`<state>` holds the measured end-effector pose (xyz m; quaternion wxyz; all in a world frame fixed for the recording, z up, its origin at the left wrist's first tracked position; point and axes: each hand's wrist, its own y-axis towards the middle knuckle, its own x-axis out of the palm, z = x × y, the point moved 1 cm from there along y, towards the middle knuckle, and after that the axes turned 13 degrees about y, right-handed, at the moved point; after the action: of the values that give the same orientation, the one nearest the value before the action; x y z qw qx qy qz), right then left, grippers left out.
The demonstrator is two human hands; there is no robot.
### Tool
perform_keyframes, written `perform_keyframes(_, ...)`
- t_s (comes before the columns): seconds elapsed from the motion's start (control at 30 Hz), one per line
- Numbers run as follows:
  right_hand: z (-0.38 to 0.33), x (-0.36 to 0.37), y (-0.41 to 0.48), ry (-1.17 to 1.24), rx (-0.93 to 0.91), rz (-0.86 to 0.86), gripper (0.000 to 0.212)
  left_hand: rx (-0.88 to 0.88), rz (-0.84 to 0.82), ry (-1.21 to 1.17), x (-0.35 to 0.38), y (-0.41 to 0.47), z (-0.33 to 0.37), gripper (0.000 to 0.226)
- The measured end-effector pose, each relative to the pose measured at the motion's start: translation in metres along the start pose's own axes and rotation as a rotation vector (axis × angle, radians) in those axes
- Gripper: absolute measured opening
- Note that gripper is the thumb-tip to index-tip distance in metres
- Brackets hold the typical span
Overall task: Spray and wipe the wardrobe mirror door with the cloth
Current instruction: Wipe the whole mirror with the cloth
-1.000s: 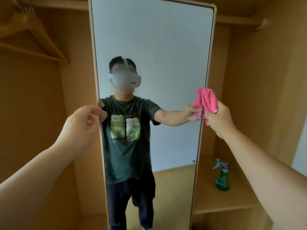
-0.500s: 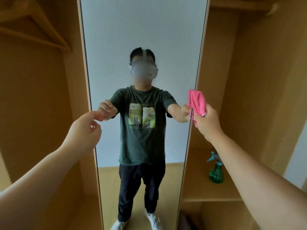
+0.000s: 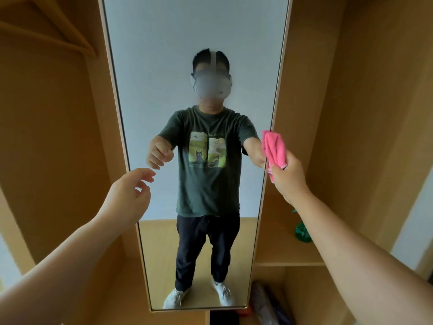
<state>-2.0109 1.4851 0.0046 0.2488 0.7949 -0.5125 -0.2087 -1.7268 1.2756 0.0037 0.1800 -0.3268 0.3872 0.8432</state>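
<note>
**Mirror door, cloth at right edge, left hand free**

Wooden wardrobe [image 3: 351,113]: open compartments either side of the door, light brown panels throughout. A shelf [image 3: 288,254] sits right of the door at lower height.

Mirror door [image 3: 187,31]: tall, narrow, thin pale frame, hangs centre of view. Glass reflects a standing person in a dark green T-shirt, dark trousers and white shoes, both arms extended.

Right hand [image 3: 289,177]: fingers curled round a bunched pink cloth [image 3: 275,148]. Cloth sits at the door's right edge, about mid-height; whether it touches the glass cannot be told.

Left hand [image 3: 130,195]: holds nothing, fingers loosely curled, thumb and forefinger apart. It is in front of the door's left edge, lower than the right hand; contact with the frame cannot be told.

Green spray bottle [image 3: 302,233]: on the shelf, mostly hidden behind the right forearm, well apart from both hands.
</note>
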Motion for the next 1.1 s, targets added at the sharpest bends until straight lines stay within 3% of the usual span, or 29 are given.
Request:
perform_keyframes(0.43,0.025,0.004,-0.020,0.054,0.099,0.039,0.020,0.023,-0.026,0.011,0.010,-0.004,0.011,0.034)
perform_keyframes(0.67,0.042,0.005,-0.025,-0.051,0.143,-0.035,0.008,0.009,-0.021,0.019,0.013,-0.007,0.014,0.034)
perform_keyframes(1.1,0.067,0.003,-0.049,-0.187,0.098,-0.141,0.016,-0.013,-0.096,0.051,0.041,-0.020,0.008,0.035)
